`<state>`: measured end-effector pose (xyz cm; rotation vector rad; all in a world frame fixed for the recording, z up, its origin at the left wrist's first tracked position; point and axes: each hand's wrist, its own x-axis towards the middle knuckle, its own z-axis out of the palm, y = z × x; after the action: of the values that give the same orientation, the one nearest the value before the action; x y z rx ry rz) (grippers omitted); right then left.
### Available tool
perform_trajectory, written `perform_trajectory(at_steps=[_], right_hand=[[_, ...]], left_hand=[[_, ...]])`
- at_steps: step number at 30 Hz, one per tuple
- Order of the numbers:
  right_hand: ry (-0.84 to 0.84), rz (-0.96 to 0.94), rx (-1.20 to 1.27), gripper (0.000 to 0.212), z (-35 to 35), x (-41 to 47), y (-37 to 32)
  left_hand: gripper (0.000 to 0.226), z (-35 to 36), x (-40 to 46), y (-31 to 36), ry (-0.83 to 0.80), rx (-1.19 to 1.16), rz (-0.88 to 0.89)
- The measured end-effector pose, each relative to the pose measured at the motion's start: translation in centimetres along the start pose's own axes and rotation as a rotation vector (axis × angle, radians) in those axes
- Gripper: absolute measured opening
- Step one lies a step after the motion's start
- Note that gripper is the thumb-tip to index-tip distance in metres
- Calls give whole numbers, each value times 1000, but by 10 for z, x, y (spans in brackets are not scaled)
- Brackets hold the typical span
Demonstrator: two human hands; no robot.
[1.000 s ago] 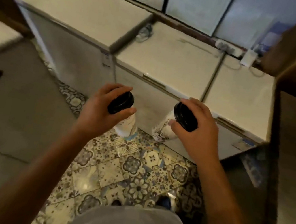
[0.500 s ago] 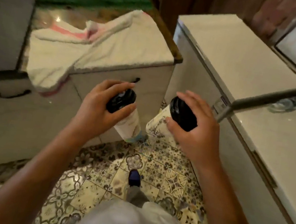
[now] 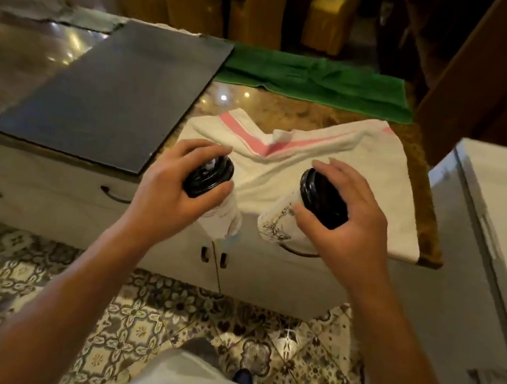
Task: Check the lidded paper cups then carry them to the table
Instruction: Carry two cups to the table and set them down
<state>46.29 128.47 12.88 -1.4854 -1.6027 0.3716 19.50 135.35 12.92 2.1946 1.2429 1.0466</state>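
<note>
I hold two white printed paper cups with black lids in the air in front of a counter. My left hand (image 3: 170, 189) grips the left cup (image 3: 212, 192) by its lid rim, fingers curled round the top. My right hand (image 3: 349, 226) grips the right cup (image 3: 280, 225) the same way, and this cup tilts with its base toward the left. Both cups hang at about the height of the counter's front edge, above the cabinet doors.
The stone counter (image 3: 290, 112) carries a white towel with a pink stripe (image 3: 315, 168), a green cloth (image 3: 321, 83) and a dark flat panel (image 3: 111, 98). A white chest freezer (image 3: 503, 229) stands at the right. Wooden chairs (image 3: 266, 6) lie beyond. Patterned tile floor (image 3: 36, 274) lies below.
My view has swung left from the chest freezers to face the counter with the towel. Both hands keep the same grip on the cups, carried along in front of me.
</note>
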Motion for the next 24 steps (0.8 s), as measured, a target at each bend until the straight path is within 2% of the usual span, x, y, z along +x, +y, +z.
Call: perform_trajectory(at_steps=[8, 15, 24], right_hand=[[-24, -15, -45, 62, 30, 102, 28], [15, -2, -60, 57, 76, 200, 30], [-43, 14, -248, 56, 158, 314, 44]], left_hand=[[55, 9, 84, -51, 33, 36, -44], [55, 12, 193, -110, -27, 163, 2], [59, 17, 303, -182, -46, 246, 82]])
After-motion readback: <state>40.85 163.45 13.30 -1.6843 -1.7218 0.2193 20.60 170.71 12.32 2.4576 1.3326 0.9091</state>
